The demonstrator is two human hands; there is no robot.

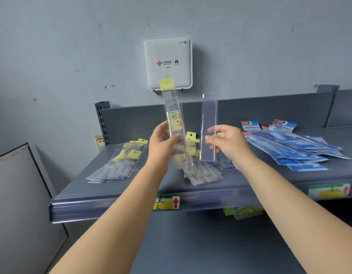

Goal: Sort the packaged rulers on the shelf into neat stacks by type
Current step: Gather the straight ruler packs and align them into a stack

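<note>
- I am gripping a yellow-tagged ruler pack (174, 117) upright in my left hand (163, 141), thumb and fingers curled round its lower half.
- My right hand (227, 144) is pinching a clear ruler sleeve (208, 127), also upright, just beside the first.
- Both are hovering over the grey shelf (131, 188), where yellow-tagged packs (119, 161) are lying at left, more (201, 173) beneath my hands, and blue packs (295, 147) at right.

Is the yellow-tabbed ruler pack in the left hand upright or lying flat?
Upright. The left hand holds the pack near vertical above the shelf, yellow tab on top.
</note>
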